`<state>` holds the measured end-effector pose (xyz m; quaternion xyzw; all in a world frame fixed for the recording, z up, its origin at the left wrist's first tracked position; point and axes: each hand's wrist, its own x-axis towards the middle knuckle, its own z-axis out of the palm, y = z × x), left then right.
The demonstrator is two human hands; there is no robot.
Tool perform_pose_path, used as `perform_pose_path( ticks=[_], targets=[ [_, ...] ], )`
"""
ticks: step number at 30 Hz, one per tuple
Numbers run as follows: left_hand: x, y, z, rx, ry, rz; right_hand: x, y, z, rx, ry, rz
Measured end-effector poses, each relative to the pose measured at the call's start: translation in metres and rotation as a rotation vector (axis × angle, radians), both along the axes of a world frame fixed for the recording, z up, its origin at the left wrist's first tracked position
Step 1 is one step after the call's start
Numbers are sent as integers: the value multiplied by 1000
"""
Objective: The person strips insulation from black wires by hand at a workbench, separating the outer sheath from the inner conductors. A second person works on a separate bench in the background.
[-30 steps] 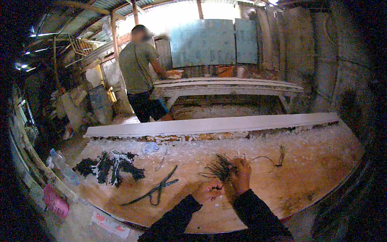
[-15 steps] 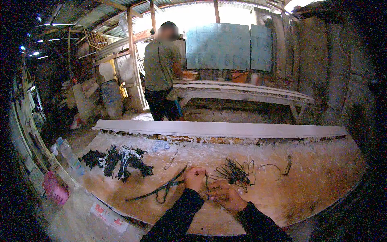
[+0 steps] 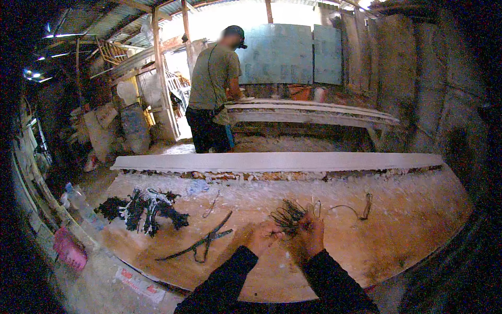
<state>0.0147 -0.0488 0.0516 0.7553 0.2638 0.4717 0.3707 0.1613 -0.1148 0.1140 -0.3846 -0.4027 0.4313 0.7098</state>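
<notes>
A bundle of thin dark looped cords (image 3: 285,215), wire or string, lies on the brown board in front of me. My right hand (image 3: 312,234) is at its right end, fingers curled down and closed on the loops. My left hand (image 3: 265,236) is just below the bundle's left side, fingertips pinched together; whatever they hold is too small to tell. Left of it lie dark flat strips (image 3: 201,242), crossed over each other and bent into a loop at one end. Farther left are several bunched black and white cords (image 3: 149,208).
A long white moulding (image 3: 277,162) runs along the board's far edge. A small dark coil (image 3: 367,205) lies to the right. Clear bottles (image 3: 81,201) and a pink basket (image 3: 69,248) are at the left. Behind, a person (image 3: 213,78) leans over a white-topped bench (image 3: 314,107).
My right hand has moved up onto the cord bundle. My left hand has come down and right, away from the strips, and the upright dark piece between my hands no longer shows.
</notes>
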Motion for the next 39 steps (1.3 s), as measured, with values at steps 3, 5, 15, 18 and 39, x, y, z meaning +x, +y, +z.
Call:
perform_pose_path(
  ticks=[3,5,15,18,39],
  targets=[
    [4,-17,8,-283,60,-319,11,12,-4,-10,-596,-376],
    [6,-25,14,-446,51,-497,12,20,-11,-21,-397,-400],
    [21,-28,-6,-622,-265,-527,12,21,-6,-51,-563,-381],
    [16,-10,-9,-580,-237,-542,11,18,1,-121,-576,-409],
    [-38,34,2,-602,-299,378,-21,-7,14,342,-1182,-133]
  ],
)
